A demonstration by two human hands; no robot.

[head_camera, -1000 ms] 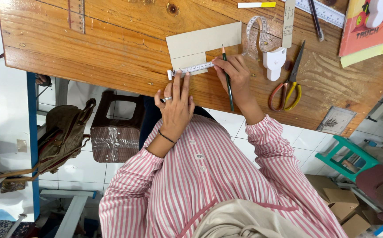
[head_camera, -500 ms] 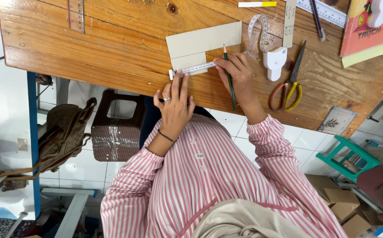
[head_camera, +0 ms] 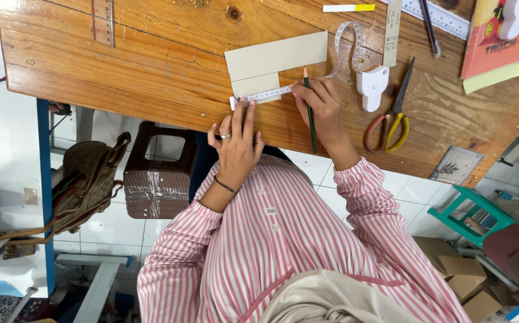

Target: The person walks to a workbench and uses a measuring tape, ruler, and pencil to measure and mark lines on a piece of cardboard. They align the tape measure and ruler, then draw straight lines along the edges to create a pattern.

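Right grip [head_camera: 322,104] is pinched on a green pencil [head_camera: 309,110], tip at the cardboard [head_camera: 274,60] edge. Left grip [head_camera: 238,140] lies flat, fingers spread, pressing the measuring tape [head_camera: 265,94] onto the bench [head_camera: 152,66]; the tape's end is hidden under the fingertips.

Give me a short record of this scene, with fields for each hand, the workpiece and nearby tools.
left hand: fingertips press a tape measure flat on the table
right hand: holds a pencil, tip at the card
workpiece: grey card, tape along its near edge
nearby tools: scissors, white tape case, ruler
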